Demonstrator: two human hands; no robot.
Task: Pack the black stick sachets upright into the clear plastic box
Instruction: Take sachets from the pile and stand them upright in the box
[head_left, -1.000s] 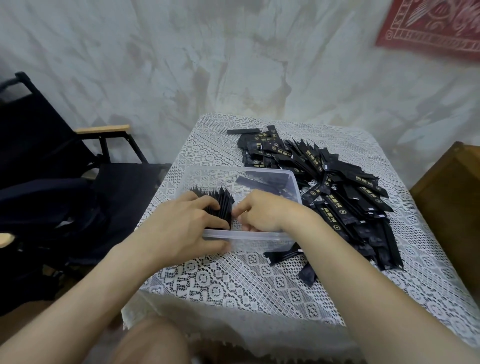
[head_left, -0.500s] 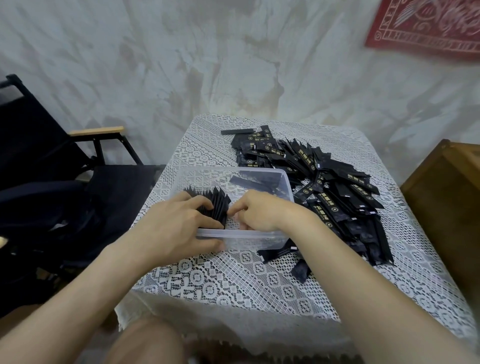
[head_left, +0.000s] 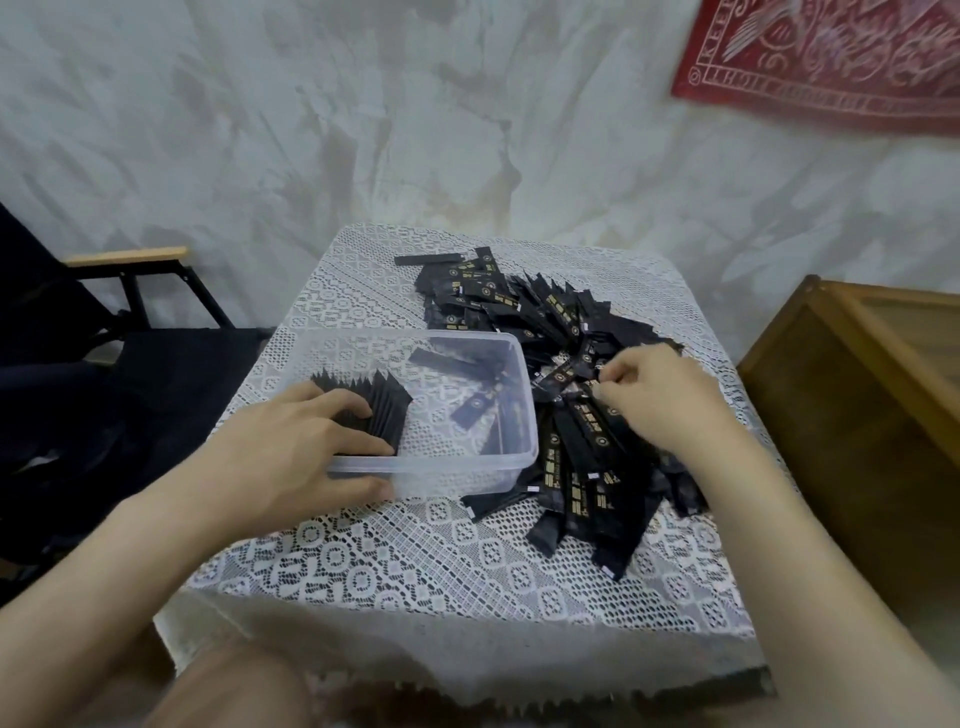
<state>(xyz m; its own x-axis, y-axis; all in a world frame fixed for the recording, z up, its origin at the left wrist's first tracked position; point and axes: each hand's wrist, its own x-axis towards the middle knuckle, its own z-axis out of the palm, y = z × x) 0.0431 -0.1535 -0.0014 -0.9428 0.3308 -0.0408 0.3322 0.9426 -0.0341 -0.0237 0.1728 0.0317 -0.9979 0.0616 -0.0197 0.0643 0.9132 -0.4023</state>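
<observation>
Head view. On the lace-covered desk (head_left: 389, 561), left of centre, a clear plastic box (head_left: 467, 464). Inside, at its near-left corner, an upright row (head_left: 382, 410) of black stick sachets. Toward its right side, a few flat sachets (head_left: 470, 410). Left hand (head_left: 291, 447) clamped there, fingers curled over the row, thumb outside the near wall. Against the box's right side, a loose pile (head_left: 571, 467) of sachets. Right hand (head_left: 660, 395) over that pile, fingers curled, tips among the sachets; cannot tell whether pinching one. Hands well apart.
</observation>
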